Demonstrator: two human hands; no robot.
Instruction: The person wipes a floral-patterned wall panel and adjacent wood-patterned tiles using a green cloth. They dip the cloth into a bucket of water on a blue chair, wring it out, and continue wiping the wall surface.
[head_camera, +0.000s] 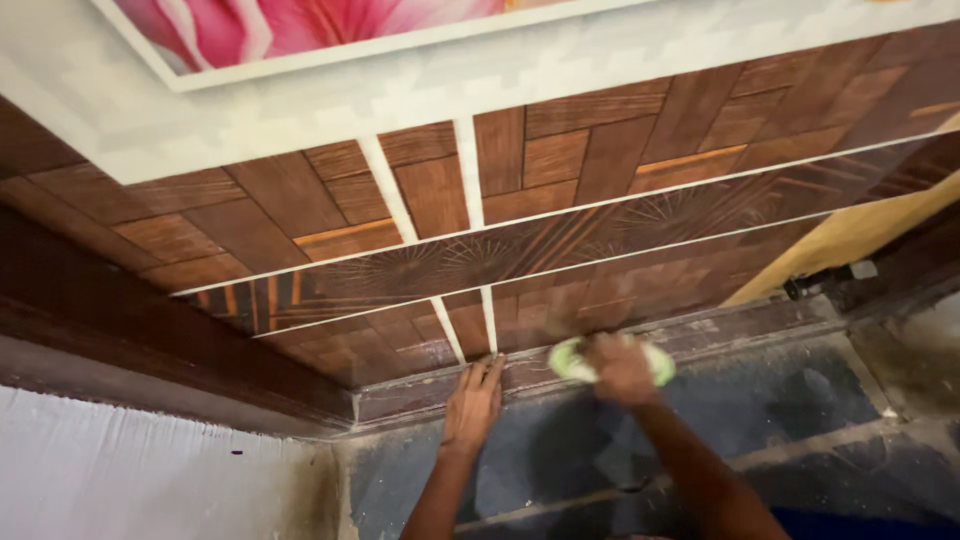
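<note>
While the left hand (472, 402) lies flat and open on the ledge (700, 335), the right hand (620, 368), just beside it, grips a green cloth (572, 362) pressed along the ledge's length.

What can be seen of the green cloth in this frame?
The green cloth is pale green, soft and bunched, blurred in this frame. The right hand covers its middle, so only its two ends show on either side of the hand. It is pressed against the lower edge of the brown wooden panel, just above the ledge.
</note>
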